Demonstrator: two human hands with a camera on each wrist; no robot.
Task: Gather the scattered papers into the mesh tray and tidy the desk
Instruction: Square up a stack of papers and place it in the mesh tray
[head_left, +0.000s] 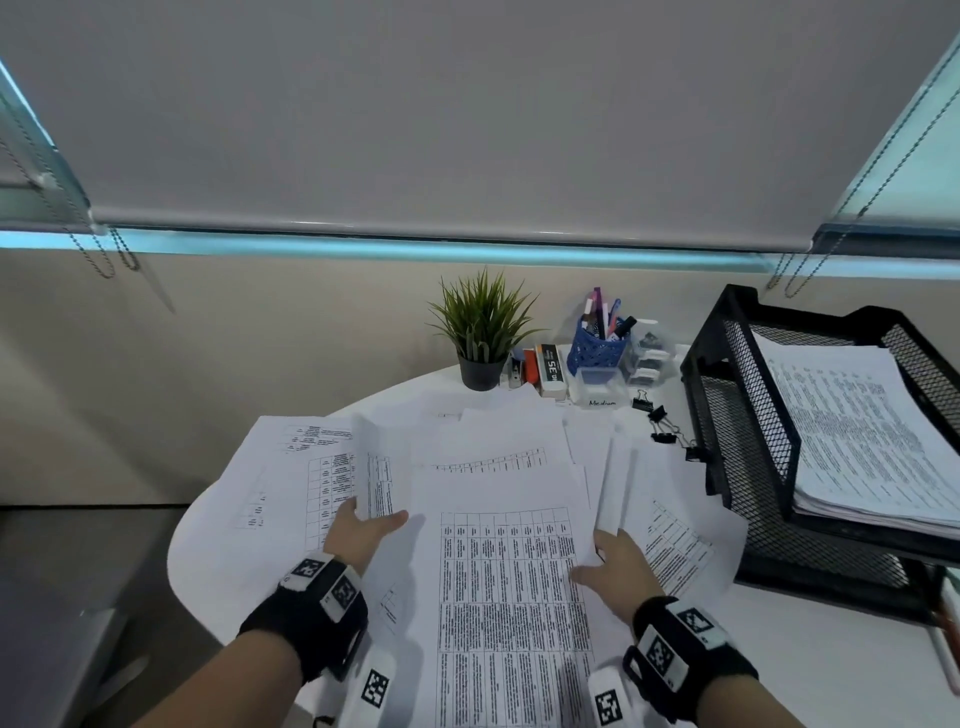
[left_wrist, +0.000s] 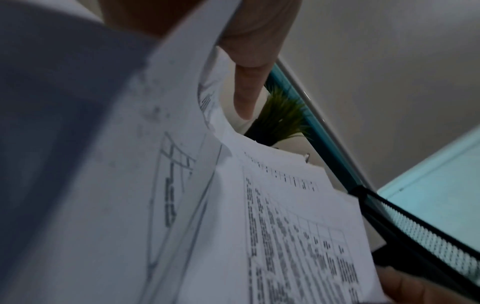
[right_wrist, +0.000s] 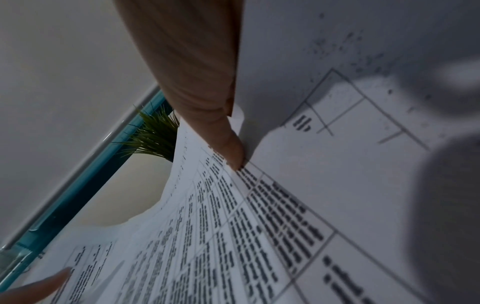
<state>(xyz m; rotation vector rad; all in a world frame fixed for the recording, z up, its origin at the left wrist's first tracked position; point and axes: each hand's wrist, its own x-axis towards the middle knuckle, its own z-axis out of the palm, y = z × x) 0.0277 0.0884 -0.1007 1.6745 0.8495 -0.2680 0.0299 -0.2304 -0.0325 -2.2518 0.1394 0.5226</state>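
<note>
Printed white papers (head_left: 498, 519) lie fanned over the round white table (head_left: 810, 654). My left hand (head_left: 371, 519) grips the left edge of the middle sheets, thumb on top and fingers underneath. My right hand (head_left: 597, 551) holds the right edge the same way, thumb lying on the printed table. In the left wrist view the left thumb (left_wrist: 249, 67) stands beside a lifted sheet (left_wrist: 182, 144). The right wrist view shows the right thumb (right_wrist: 207, 107) pressed on a sheet (right_wrist: 324, 164). The black mesh tray (head_left: 727, 415) stands at the right, holding a stack of papers (head_left: 857, 431).
At the table's back stand a potted plant (head_left: 480, 343), a blue pen holder (head_left: 597, 351), small boxes (head_left: 550, 371) and clear containers (head_left: 597, 387). Black binder clips (head_left: 665, 423) lie by the tray's left side. A wall and lowered blind rise behind.
</note>
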